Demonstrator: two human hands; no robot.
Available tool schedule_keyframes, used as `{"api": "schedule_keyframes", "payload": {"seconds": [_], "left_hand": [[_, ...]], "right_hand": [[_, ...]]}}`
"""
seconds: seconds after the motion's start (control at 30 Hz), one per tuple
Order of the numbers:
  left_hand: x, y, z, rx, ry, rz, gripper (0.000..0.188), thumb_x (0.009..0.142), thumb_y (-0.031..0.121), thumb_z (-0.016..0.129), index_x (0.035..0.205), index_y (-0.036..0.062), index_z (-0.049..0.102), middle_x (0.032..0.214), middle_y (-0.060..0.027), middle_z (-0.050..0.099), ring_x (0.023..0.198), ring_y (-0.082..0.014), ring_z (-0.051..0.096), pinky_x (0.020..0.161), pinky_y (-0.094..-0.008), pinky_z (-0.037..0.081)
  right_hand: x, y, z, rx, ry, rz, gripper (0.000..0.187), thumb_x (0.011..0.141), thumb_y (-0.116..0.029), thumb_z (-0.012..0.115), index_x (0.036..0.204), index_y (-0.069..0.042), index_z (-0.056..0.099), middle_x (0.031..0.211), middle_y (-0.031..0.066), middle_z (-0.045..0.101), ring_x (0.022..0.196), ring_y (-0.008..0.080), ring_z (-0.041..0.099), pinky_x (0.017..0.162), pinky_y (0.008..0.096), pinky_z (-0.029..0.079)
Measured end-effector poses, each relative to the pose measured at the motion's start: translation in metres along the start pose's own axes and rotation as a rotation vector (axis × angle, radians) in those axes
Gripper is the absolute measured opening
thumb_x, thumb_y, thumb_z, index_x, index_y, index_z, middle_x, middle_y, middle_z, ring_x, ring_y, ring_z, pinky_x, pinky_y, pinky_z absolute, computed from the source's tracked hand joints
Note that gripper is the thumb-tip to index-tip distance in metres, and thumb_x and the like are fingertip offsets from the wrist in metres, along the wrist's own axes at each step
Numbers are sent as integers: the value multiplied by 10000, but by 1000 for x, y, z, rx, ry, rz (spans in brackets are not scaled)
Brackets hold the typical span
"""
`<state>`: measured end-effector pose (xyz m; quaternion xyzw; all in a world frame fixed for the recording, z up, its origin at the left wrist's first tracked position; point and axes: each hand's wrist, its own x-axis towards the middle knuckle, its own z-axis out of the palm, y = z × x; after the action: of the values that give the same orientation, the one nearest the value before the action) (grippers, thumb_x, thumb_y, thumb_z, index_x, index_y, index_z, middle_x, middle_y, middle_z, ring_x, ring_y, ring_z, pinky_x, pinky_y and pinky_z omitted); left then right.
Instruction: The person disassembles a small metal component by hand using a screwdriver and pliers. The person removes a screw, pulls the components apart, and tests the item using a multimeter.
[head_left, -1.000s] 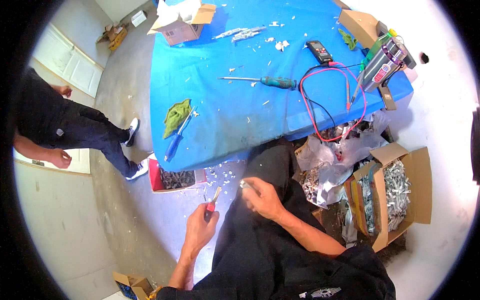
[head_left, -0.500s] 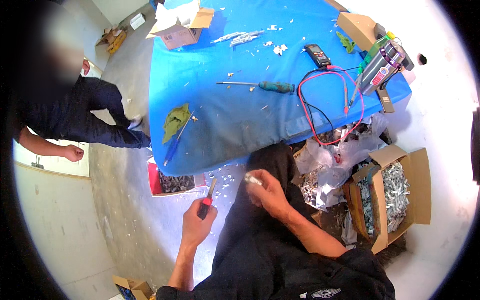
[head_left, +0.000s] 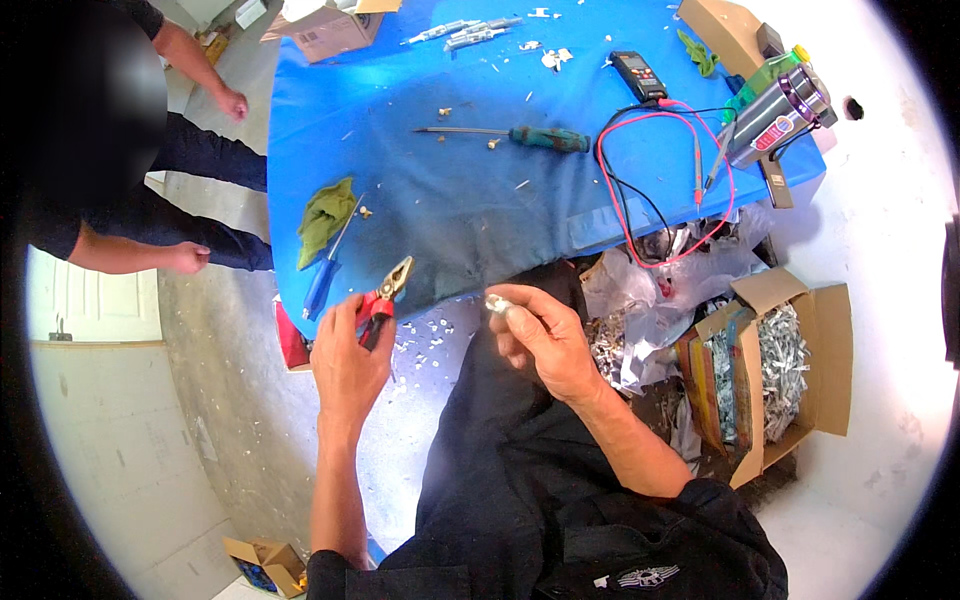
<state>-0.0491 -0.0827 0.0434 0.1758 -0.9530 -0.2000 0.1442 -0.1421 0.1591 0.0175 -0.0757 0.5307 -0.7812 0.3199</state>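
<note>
My left hand point(head_left: 350, 355) is closed round the red and black handles of a pair of pliers point(head_left: 393, 280). The jaws point up and away, just past the near edge of the blue-covered table point(head_left: 440, 230). Over my lap, my right hand point(head_left: 545, 340) pinches a small whitish piece point(head_left: 497, 303) between thumb and fingertips; its exact kind is too small to make out. A gap separates the pliers from that piece. Close to the left hand, a blue-handled screwdriver point(head_left: 322, 285) lies beside a green cloth point(head_left: 325, 220).
A larger screwdriver point(head_left: 548, 139), a multimeter point(head_left: 640, 77) with red and black leads and a steel flask point(head_left: 775, 125) occupy the table. At right, an open carton point(head_left: 830, 350) holds metal strips. Another person point(head_left: 110, 190) stands at the left. Small white bits litter the floor.
The left hand has moved up and left, and the pliers' jaws now show broadside. My right hand still pinches the piece, turned slightly. The other person has come closer to the table.
</note>
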Motion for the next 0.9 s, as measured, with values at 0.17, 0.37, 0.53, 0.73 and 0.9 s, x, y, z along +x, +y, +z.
{"api": "schedule_keyframes", "payload": {"seconds": [0.17, 0.37, 0.53, 0.73, 0.9], "left_hand": [[27, -5, 13, 161, -34, 21, 502, 830, 220, 839, 1231, 8, 624, 1093, -162, 650, 1021, -361, 631, 865, -443, 507], [41, -8, 19, 182, -11, 68, 489, 820, 234, 840, 1209, 23, 632, 1099, -159, 645, 1032, -374, 621, 888, -469, 496], [49, -7, 20, 193, -25, 79, 511, 810, 228, 847, 1205, -9, 627, 1119, -183, 645, 1056, -386, 604, 924, -483, 479], [78, 26, 10, 89, -6, 104, 471, 815, 175, 836, 1206, -1, 641, 1155, -174, 663, 1082, -389, 618, 941, -467, 497], [129, 58, 23, -28, -11, 171, 372, 838, 111, 804, 1169, 12, 666, 1150, -175, 680, 1087, -380, 632, 922, -457, 514]], "right_hand": [[9, -2, -9, 28, -17, 2, 350, 1073, -200, 549, 1369, -19, 597, 1007, 36, 668, 790, 62, 601, 625, 205, 474], [20, -9, -14, 1, 2, -22, 306, 1061, -156, 549, 1324, -12, 611, 998, 35, 671, 785, 66, 604, 635, 212, 481], [33, -28, -15, -126, 60, -53, 287, 1077, -192, 532, 1280, -10, 624, 918, 31, 665, 750, 73, 608, 638, 227, 495], [60, -49, -29, -150, 107, -78, 280, 1084, -195, 516, 1271, -10, 613, 877, 25, 639, 733, 78, 604, 615, 231, 479], [76, -53, -34, -93, 57, -36, 286, 1051, -142, 554, 1299, -4, 589, 930, 34, 645, 761, 85, 615, 625, 244, 481]]}}
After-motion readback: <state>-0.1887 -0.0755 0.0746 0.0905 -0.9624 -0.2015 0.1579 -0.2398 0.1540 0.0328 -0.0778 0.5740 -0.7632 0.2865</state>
